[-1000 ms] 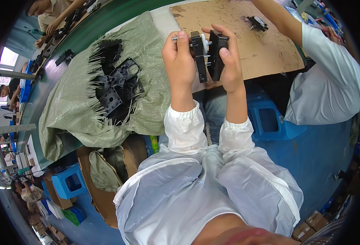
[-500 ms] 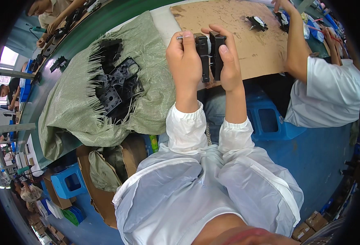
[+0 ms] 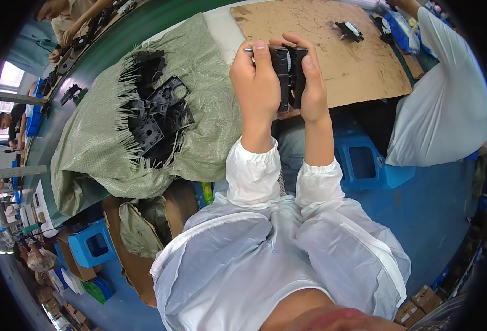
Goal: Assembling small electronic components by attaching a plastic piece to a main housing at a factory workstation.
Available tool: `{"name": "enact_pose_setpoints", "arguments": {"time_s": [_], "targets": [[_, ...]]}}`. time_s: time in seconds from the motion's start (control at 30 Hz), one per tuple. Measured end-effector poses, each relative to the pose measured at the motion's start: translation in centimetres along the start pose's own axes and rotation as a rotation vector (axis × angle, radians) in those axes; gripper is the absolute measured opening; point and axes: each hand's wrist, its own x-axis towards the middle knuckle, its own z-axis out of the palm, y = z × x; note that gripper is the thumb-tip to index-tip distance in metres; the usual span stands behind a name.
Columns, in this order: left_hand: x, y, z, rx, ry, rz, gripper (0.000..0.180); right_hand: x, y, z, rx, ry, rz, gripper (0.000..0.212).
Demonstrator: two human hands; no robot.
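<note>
Over the near edge of the cardboard sheet, my left hand (image 3: 259,83) is closed on a black plastic housing half (image 3: 282,71). A metal pin sticks out under its thumb, and a whitish gear shows at the inner side. My right hand (image 3: 313,91) grips a second black plastic housing half (image 3: 298,71), its thumb along the outer face. Both halves stand upright face to face, close together with a narrow gap. To the left, a green woven sack (image 3: 199,83) lies torn at the top, with several black plastic housings (image 3: 149,129) inside.
A brown cardboard sheet (image 3: 332,66) covers the bench ahead, with a small black-and-white assembly (image 3: 349,31) on it. At right, a co-worker's white sleeve (image 3: 448,105) reaches in above a blue stool (image 3: 365,163). Below the sack stands an open carton (image 3: 119,248). A green conveyor (image 3: 61,143) runs left.
My left hand has shifted slightly right, bringing the two housing halves closer together. The co-worker at right has stretched an arm forward. A small black part on the conveyor has slid a little left.
</note>
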Motion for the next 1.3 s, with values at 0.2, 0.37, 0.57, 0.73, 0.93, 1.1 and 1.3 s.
{"name": "enact_pose_setpoints", "arguments": {"time_s": [0.2, 0.37, 0.57, 0.73, 0.93, 1.1, 1.3], "targets": [[-0.1, 0.2, 0.4, 0.007, -0.041, -0.019, 0.029, 0.1, 0.5, -0.1, 0.063, -0.006, 0.066, 0.05], [0.3, -1.1, -0.2, -0.202, -0.165, -0.15, 0.03, 0.2, 0.6, -0.4, -0.044, 0.083, 0.055, 0.044], [0.4, -1.9, -1.3, 0.189, -0.455, 0.128, 0.044, 0.4, 0.8, -1.7, 0.165, 0.185, 0.167, 0.042], [0.4, -1.2, -1.4, 0.401, -0.442, 0.279, 0.056, 0.7, 0.0, -1.8, 0.325, 0.126, 0.087, 0.046], [0.5, -0.6, -2.4, 0.131, -0.468, 0.036, 0.036, 0.5, -0.2, -3.4, 0.322, 0.124, 0.08, 0.043], [0.6, -0.9, -3.0, 0.025, -0.508, 0.035, 0.033, 0.2, 0.2, -4.4, 0.384, 0.073, 0.137, 0.039], [1.0, -1.3, -2.9, 0.108, -0.498, 0.11, 0.032, 0.2, 0.6, -5.1, 0.293, 0.072, 0.105, 0.038]]}}
